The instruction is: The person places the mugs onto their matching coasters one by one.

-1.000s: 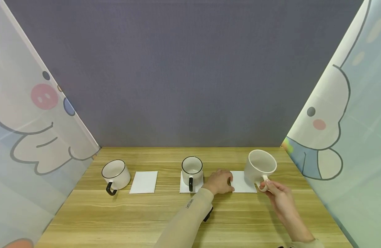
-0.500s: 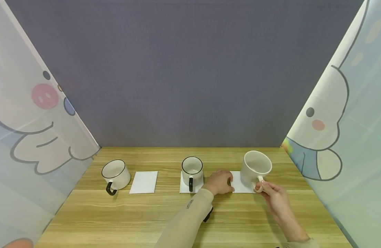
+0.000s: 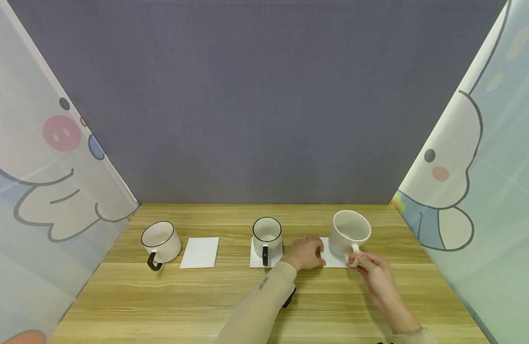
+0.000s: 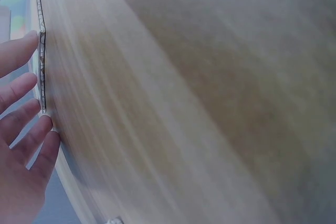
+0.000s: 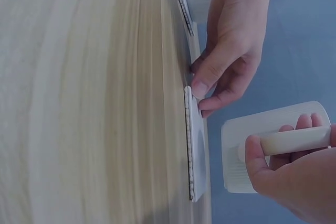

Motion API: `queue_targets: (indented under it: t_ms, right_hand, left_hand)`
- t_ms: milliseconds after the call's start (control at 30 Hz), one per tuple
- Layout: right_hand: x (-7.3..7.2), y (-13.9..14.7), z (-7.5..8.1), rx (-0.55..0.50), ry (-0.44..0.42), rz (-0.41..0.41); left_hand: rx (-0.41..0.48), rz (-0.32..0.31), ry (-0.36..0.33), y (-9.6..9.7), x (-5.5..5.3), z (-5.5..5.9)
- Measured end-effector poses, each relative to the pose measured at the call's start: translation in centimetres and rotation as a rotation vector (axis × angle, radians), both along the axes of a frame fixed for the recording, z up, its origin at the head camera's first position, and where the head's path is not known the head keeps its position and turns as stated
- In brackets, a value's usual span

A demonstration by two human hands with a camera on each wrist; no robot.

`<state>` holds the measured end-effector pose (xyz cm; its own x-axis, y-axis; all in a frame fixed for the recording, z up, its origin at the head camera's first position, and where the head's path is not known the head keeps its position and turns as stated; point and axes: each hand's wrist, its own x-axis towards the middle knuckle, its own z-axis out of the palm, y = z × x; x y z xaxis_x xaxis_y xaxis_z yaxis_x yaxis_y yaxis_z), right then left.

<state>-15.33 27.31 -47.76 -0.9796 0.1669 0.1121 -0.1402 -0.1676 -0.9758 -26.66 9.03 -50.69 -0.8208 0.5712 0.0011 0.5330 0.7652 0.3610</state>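
Note:
My right hand (image 3: pixel 382 282) pinches the handle of a plain white mug (image 3: pixel 351 234), upright over the right-hand white square coaster (image 3: pixel 329 262). The right wrist view shows a gap between the mug's base (image 5: pixel 227 169) and the coaster (image 5: pixel 198 156). At that coaster's left edge is my left hand (image 3: pixel 305 252), its thumb and fingers spread and touching the edge. Seen from the left wrist, the loosely extended left-hand fingers (image 4: pixel 23 121) meet the coaster's thin side (image 4: pixel 43 66). The far side of the coaster is hidden behind the mug in the head view.
A black-rimmed white mug (image 3: pixel 267 234) stands on the middle coaster (image 3: pixel 253 262), close to my left hand. Farther left are a bare coaster (image 3: pixel 199 253) and another black-handled mug (image 3: pixel 166 246) on the wooden table (image 3: pixel 161 306). Fabric walls enclose the back and sides.
The right hand has carried the mug leftward and slightly down, farther over the right-hand coaster. The left hand has stayed at the coaster's edge.

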Motion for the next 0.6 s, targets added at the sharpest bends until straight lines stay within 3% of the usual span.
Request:
queue_targets:
  t_ms: [600]
  right_hand:
    - [-0.75, -0.79, -0.73, 0.024, -0.049, -0.002]
  left_hand:
    - [0.011, 0.01, -0.032, -0.1, 0.07, 0.2]
